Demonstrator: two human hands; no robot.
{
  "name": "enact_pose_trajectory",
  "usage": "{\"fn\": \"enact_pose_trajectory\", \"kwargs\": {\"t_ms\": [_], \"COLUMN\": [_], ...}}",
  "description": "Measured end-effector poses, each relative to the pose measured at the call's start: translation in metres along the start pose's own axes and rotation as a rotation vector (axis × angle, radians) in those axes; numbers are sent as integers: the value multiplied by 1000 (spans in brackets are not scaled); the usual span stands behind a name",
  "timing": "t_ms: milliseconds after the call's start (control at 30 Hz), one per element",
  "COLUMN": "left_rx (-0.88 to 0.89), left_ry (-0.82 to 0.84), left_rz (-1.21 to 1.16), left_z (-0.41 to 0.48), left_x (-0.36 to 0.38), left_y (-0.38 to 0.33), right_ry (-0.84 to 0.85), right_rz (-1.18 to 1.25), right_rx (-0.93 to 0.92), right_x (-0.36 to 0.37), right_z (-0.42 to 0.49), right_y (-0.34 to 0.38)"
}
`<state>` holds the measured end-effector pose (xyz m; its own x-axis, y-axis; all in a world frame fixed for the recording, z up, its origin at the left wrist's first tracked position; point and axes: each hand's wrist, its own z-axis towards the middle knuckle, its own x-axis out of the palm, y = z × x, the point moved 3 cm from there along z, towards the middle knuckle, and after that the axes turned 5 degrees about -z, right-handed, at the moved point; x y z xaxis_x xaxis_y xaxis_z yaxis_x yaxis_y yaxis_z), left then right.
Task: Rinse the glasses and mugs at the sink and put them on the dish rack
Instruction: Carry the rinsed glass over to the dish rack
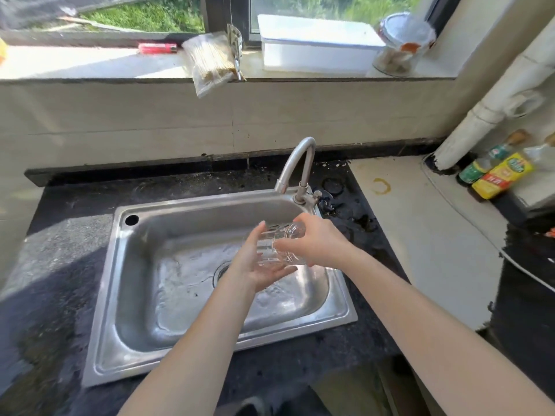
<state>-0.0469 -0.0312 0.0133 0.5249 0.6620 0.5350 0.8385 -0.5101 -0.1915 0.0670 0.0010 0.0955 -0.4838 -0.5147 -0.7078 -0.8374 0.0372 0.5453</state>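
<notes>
A clear ribbed glass (277,244) is held on its side over the steel sink (144,295), below and left of the curved tap (297,163). My right hand (315,243) grips it from the right, fingers wrapped over its upper part. My left hand (258,262) lies flat and open-palmed under and against its left side, cradling it. The basin floor is wet, and the drain (220,270) is partly hidden by my left wrist. No dish rack or mug is in sight.
Dark wet counter (60,265) surrounds the sink. To the right are a pale board (420,235), sauce bottles (498,175), a white pipe (492,106) and a cable. The windowsill holds a noodle packet (210,61), a white box (315,46), a jar (402,46) and a red lighter (157,48).
</notes>
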Motion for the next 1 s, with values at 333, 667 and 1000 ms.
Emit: {"fn": "enact_pose_trajectory", "kwargs": {"t_ms": [333,667,1000], "left_rx": [284,113,-19], "left_ry": [-120,409,843], "left_rz": [885,958,1070], "left_z": [-31,-56,-95], "left_x": [-35,9,96], "left_y": [-37,20,262], "right_ry": [-204,-230,-739], "right_rz": [21,136,914], "right_rx": [142,43,223], "right_x": [-2,-26,-38], "right_z": [-44,-131,-337], "right_y": [16,-49,-247]}}
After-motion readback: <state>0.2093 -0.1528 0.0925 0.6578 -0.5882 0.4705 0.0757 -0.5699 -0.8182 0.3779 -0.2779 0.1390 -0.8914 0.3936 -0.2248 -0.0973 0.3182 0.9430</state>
